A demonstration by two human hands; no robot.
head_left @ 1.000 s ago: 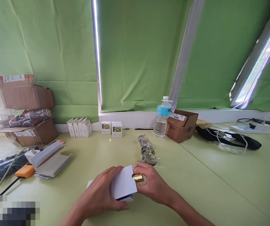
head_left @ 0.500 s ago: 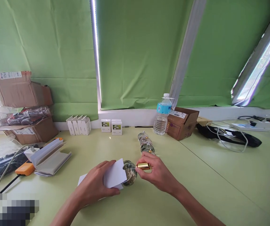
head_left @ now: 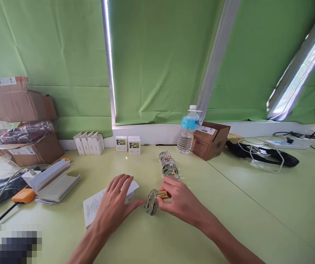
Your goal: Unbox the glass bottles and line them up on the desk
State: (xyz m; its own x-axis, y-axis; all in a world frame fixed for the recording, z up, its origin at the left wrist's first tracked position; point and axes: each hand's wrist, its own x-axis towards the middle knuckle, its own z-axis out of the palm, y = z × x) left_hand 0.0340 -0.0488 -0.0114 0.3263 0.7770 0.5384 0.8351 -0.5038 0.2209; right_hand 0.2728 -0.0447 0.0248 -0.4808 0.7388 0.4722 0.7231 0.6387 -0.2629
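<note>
Gold cap [head_left: 164,195] was pinched by right hand [head_left: 177,198], presumably as the glass bottle's [head_left: 151,204] handle. Left hand [head_left: 115,201] was held spread over box [head_left: 92,206].

Single head cam, 1st-person POV, facing fwd & down over the counter [head_left: 278,192] w/ green blinds [head_left: 157,58] at back; L hand [head_left: 114,205] & R hand [head_left: 178,197] fairly near, approx. btm ctr.

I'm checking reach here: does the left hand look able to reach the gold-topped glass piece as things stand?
Likely yes: the left hand is open, its thumb beside the gold-topped glass piece, with nothing visible between. The right hand grips the gold top, leaving the near glass side free.
</note>
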